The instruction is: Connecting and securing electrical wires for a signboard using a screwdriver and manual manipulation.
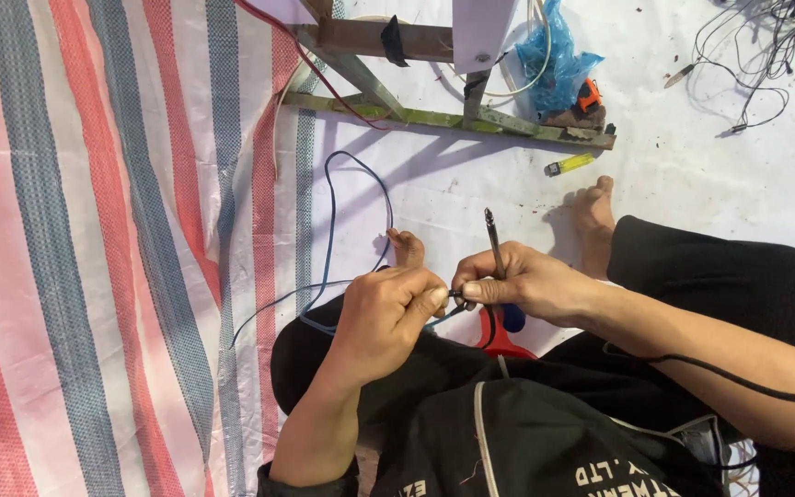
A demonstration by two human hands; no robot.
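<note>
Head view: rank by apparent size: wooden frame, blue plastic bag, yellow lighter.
1. wooden frame, largest, partly cut off at the top.
2. blue plastic bag.
3. yellow lighter, smallest.
All lie at similar distance, so the ranking is safe.

A single camera sits on the person's head and looks steeply down over the chest and lap to the floor. It is close: the two hands, the left hand point(384, 313) and the right hand point(522, 281), fill the middle of the frame, with forearms entering from the bottom and right edges. Farther off, toward the top edge, lie the striped tarp point(94, 230) and a wooden frame point(434, 115).
</note>
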